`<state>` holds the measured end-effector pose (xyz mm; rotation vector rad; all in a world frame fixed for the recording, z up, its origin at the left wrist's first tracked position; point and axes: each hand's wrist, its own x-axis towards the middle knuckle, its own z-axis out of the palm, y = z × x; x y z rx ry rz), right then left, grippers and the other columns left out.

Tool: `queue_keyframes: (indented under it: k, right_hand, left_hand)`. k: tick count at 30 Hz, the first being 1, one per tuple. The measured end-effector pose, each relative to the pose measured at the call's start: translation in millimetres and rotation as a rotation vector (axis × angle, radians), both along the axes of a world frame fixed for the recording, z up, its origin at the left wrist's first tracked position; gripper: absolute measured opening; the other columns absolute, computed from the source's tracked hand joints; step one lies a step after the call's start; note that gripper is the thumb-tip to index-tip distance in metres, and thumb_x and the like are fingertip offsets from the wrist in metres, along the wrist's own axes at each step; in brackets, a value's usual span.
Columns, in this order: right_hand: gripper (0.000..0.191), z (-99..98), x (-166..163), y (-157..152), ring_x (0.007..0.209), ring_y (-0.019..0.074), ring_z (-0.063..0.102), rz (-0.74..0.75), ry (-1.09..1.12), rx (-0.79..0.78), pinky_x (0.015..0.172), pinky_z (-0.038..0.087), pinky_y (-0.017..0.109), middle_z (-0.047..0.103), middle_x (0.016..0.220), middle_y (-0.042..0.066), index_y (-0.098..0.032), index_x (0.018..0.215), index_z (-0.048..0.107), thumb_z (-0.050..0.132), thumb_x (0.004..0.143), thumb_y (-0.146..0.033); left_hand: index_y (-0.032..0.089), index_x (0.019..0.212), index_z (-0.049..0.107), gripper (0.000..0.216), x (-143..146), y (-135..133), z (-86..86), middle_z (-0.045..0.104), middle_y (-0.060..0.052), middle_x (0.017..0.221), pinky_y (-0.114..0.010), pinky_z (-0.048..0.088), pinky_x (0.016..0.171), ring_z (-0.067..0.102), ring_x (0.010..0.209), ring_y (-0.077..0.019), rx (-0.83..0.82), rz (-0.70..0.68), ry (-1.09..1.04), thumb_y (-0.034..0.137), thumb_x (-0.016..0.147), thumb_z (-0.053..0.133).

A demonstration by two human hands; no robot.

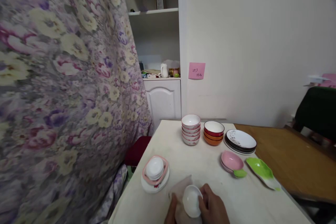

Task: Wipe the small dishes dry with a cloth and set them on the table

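Half done, maybe, with red-rimmed bowls [191, 130] stacked at twelve o'clock on the table [183, 162] and little dishes [154, 167] at nine, but pinching one unstacked dish [191, 201] at six in the right hand [214, 207], unable to tell the grip of the left hand [171, 213].

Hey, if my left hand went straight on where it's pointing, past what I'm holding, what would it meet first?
Probably the stack of red-rimmed bowls across the table: your left hand points roughly that way, though one view leaves depth unclear.
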<state>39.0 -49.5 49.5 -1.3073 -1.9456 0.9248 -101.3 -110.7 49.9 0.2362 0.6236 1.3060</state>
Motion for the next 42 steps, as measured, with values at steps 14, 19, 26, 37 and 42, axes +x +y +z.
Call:
queue_keyframes:
  k: [14,19,26,37,42]
  right_hand:
    - [0.034,-11.4,8,-11,0.071,0.0238,0.067,0.106,0.168,0.055,0.066,0.050,0.030,0.073,0.079,0.007,-0.017,0.102,0.062,0.041,0.086,-0.038]
    - [0.038,2.1,22,-12,0.076,0.0250,0.071,0.181,-0.157,0.167,0.069,0.051,0.030,0.076,0.085,0.010,-0.021,0.118,0.059,0.036,0.088,-0.025]
    - [0.034,18.1,34,-9,0.092,0.0243,0.070,0.183,-0.265,0.269,0.080,0.052,0.032,0.074,0.103,0.007,-0.028,0.116,0.060,0.041,0.088,-0.027]
    - [0.030,2.3,28,-7,0.071,0.0232,0.072,0.165,-0.188,0.200,0.065,0.052,0.027,0.076,0.076,0.003,-0.029,0.108,0.064,0.041,0.088,-0.035]
    - [0.035,-0.3,23,-11,0.094,0.0237,0.069,0.074,-0.063,0.311,0.079,0.054,0.029,0.073,0.108,0.007,-0.028,0.118,0.060,0.044,0.088,-0.036]
  left_hand:
    - [0.010,0.129,0.047,0.060,12,5,3.7,0.051,-0.014,0.138,-0.031,0.031,0.107,0.044,0.129,-0.0239,0.147,0.155,1.103,0.035,0.075,0.054]
    - [0.018,0.085,0.059,0.017,8,7,4.7,0.068,-0.003,0.081,-0.026,0.042,0.074,0.060,0.079,-0.0186,0.260,0.018,1.426,0.025,0.077,0.046]
    - [0.022,0.082,0.056,0.013,14,9,21.7,0.066,0.000,0.078,-0.025,0.039,0.070,0.059,0.076,-0.0173,0.294,-0.001,1.461,0.026,0.081,0.044]
    - [0.020,0.097,0.059,0.028,11,5,13.8,0.071,-0.009,0.087,-0.030,0.041,0.075,0.063,0.082,-0.0245,0.236,-0.024,1.637,0.039,0.080,0.047]
    - [0.022,0.089,0.056,0.024,13,7,13.2,0.069,-0.006,0.082,-0.025,0.043,0.071,0.063,0.077,-0.0201,0.254,0.103,1.548,0.040,0.085,0.040]
